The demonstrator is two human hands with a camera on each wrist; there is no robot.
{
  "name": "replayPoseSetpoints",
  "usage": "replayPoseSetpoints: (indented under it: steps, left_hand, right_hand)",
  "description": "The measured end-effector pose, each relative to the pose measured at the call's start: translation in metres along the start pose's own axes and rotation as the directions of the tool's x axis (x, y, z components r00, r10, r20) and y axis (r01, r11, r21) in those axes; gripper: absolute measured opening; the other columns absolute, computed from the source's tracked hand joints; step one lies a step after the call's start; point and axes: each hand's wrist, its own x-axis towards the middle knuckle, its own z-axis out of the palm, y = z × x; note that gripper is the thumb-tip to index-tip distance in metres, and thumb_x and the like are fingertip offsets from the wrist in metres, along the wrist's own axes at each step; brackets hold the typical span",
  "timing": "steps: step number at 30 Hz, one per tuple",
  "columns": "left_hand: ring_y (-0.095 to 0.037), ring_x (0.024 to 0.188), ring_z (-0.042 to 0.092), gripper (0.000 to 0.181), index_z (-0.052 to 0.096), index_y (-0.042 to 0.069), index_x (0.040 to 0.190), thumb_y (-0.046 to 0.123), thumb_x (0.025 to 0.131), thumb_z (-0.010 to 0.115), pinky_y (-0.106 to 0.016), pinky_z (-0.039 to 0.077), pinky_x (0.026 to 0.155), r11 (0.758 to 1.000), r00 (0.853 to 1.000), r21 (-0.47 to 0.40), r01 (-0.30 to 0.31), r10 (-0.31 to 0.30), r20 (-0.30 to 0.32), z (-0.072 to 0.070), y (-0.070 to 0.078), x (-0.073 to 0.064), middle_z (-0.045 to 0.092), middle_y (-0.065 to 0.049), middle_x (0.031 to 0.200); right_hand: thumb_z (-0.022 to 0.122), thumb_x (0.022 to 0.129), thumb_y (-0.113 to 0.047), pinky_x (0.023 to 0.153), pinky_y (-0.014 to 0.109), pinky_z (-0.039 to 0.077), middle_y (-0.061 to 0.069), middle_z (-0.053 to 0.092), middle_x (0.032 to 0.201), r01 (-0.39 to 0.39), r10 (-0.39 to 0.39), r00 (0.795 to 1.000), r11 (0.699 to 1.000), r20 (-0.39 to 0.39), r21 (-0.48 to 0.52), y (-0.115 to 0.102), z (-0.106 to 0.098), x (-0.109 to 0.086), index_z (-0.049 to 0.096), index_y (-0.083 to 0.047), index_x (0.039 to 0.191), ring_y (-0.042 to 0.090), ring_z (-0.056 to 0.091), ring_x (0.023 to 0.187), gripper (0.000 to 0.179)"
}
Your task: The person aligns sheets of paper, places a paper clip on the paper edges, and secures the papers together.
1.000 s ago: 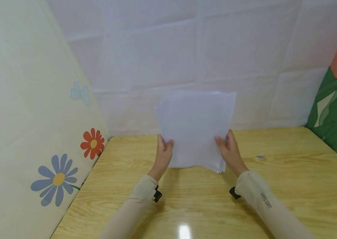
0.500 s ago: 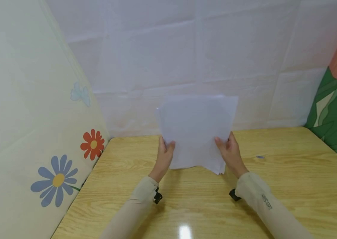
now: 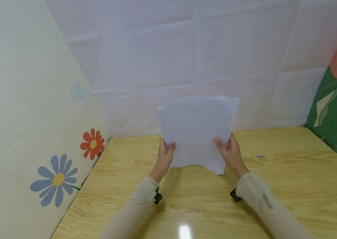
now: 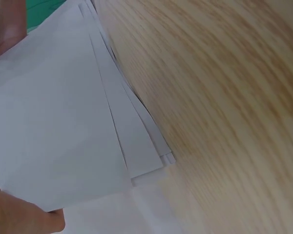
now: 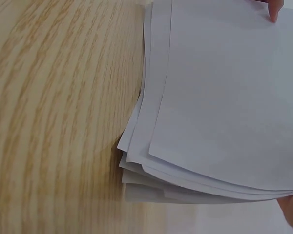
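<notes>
Head view: left hand (image 3: 163,159) and right hand (image 3: 232,156) are gripping the paper (image 3: 196,132) by its 2 side edges, holding it up before the cloth (image 3: 156,59), with the table (image 3: 294,179) spreading out both sides. Left wrist: the paper's edges are fanning beside bare wood. Right wrist: its corners are splaying in layers.

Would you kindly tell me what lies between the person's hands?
The head view shows a stack of white paper, the left hand and right hand gripping it.
</notes>
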Motion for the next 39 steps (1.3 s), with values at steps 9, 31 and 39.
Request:
replayPoseSetpoints:
  steps: [9,31,39]
  left_hand:
    - [-0.033,0.137,0.028,0.045,0.03,-0.001,0.139,0.006,0.099,0.049,-0.049,0.02,0.113,0.999,0.998,0.006,0.05,-0.05,-0.029,0.0,-0.019,0.007,0.036,-0.02,0.142]
    - [-0.031,0.135,0.03,0.058,0.024,0.004,0.144,0.013,0.098,0.056,-0.048,0.02,0.113,1.0,1.0,-0.012,0.015,-0.015,0.016,-0.003,-0.007,0.013,0.035,-0.018,0.142]
    - [-0.032,0.123,0.042,0.046,0.028,0.0,0.137,0.009,0.099,0.051,-0.044,0.034,0.104,0.996,0.995,-0.015,-0.091,0.091,0.026,-0.004,0.009,0.02,0.042,-0.02,0.132]
  right_hand:
    - [0.053,0.1,-0.025,0.09,0.017,0.042,0.014,0.047,0.136,-0.043,0.045,0.998,0.998,0.04,-0.035,0.0,-0.002,-0.003,0.029,-0.005,0.146,0.007,0.05,0.114,0.056]
    - [0.055,0.099,-0.029,0.093,0.018,0.042,0.014,0.045,0.14,-0.068,0.07,0.995,0.997,0.075,-0.019,0.006,-0.004,-0.003,0.031,-0.008,0.146,0.014,0.048,0.121,0.057]
    - [0.056,0.098,-0.026,0.085,0.02,0.048,0.011,0.052,0.131,0.008,-0.003,0.997,0.998,0.077,-0.068,-0.01,-0.01,0.01,0.036,-0.008,0.141,0.012,0.055,0.111,0.051]
